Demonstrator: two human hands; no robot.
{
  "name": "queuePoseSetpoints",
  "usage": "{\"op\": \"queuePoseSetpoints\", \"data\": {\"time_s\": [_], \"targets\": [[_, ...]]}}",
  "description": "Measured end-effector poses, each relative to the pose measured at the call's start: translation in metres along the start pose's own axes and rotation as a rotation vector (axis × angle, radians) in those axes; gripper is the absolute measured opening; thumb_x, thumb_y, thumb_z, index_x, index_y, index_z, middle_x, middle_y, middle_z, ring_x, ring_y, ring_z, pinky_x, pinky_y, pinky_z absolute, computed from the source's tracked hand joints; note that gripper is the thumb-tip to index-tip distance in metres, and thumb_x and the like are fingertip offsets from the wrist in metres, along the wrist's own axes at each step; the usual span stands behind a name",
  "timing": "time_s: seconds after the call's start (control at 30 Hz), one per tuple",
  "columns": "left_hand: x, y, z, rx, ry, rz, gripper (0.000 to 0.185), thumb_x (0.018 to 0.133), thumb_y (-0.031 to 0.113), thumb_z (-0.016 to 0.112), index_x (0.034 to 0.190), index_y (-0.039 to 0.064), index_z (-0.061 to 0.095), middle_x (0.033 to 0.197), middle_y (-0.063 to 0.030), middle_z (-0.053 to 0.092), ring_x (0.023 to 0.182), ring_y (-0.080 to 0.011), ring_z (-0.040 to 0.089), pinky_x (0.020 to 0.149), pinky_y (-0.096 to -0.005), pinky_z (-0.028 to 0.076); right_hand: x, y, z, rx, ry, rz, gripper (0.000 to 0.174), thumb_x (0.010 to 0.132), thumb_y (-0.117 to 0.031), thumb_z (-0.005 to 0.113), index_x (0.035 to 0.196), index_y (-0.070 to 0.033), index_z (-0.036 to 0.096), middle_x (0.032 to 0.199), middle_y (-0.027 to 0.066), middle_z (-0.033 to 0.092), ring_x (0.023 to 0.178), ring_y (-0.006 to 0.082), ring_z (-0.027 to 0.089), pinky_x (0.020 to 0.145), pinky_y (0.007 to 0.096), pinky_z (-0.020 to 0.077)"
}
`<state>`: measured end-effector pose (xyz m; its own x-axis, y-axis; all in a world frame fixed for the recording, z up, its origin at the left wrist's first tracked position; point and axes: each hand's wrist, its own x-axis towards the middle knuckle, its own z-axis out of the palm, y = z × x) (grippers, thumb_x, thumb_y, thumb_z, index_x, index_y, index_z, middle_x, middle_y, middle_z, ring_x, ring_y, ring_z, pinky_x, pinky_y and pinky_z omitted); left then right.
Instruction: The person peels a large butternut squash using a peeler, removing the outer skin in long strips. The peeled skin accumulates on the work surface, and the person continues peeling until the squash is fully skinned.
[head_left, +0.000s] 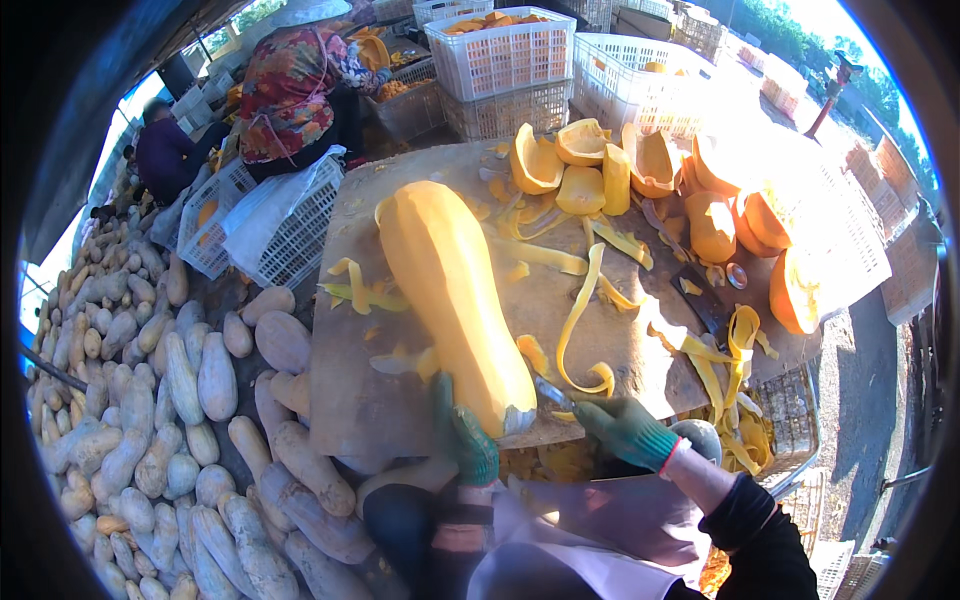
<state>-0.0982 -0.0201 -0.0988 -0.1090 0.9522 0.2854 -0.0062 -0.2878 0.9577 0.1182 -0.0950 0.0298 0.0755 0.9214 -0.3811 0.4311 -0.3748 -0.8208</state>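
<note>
A long peeled butternut-type squash (450, 285) lies lengthwise on a wooden board (352, 247), its near end still carrying a patch of greyish skin. My left hand (471, 442), in a green glove, holds the squash by the left side of its near end; the fingers are partly blurred. In my right hand (630, 431), gloved alike, is a peeler (553, 391), whose metal head is close to the right side of that near end. Curled strips of peel (581, 322) are strewn to the right of the squash.
Cut squash pieces (581, 191) line the board's far right, near a dark-bladed knife (701, 300). Unpeeled squashes (217, 375) are heaped at left. White plastic crates (499, 56) stand beyond the board. A person (289, 97) in a flowered top works there; another person (165, 154) sits farther left.
</note>
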Motion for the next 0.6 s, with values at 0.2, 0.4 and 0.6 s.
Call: {"op": "queuePoseSetpoints", "data": {"time_s": [0.2,0.4,0.6], "targets": [[0.006,0.011,0.011,0.093,-0.009,0.009,0.057,0.112,0.036,0.036,0.148,-0.007,0.044,0.153,-0.0226,0.046,0.144,-0.0346,0.041,0.120,-0.0444,0.030,0.166,-0.026,0.005,-0.016,0.121,-0.111,0.053,0.102,-0.050,0.052,0.105,0.000,0.069,0.074,0.0082,0.062,0.065,0.0178,0.056,0.059,0.0343,0.0454],[0.005,0.004,0.001,0.187,0.040,0.111,0.047,0.111,0.028,0.041,0.145,-0.003,0.049,0.147,-0.0205,0.052,0.139,-0.0355,0.047,0.118,-0.0442,0.034,-0.039,0.054,0.042,-0.302,0.056,-0.322,0.051,0.098,-0.027,0.062,0.147,-0.014,0.052,0.087,0.0213,0.071,0.081,0.0374,0.072,0.071,0.0457,0.0562],[0.114,0.062,0.014,0.538,-0.219,0.576,0.029,0.099,0.026,0.062,0.119,0.010,0.075,0.129,-0.0234,0.063,0.119,-0.0468,0.054,0.107,-0.0512,0.041,-0.064,0.038,0.024,-0.315,0.424,-0.249,0.061,0.096,-0.033,0.066,0.151,-0.017,0.047,0.079,0.0196,0.070,0.070,0.0378,0.071,0.065,0.0472,0.0550]]}}
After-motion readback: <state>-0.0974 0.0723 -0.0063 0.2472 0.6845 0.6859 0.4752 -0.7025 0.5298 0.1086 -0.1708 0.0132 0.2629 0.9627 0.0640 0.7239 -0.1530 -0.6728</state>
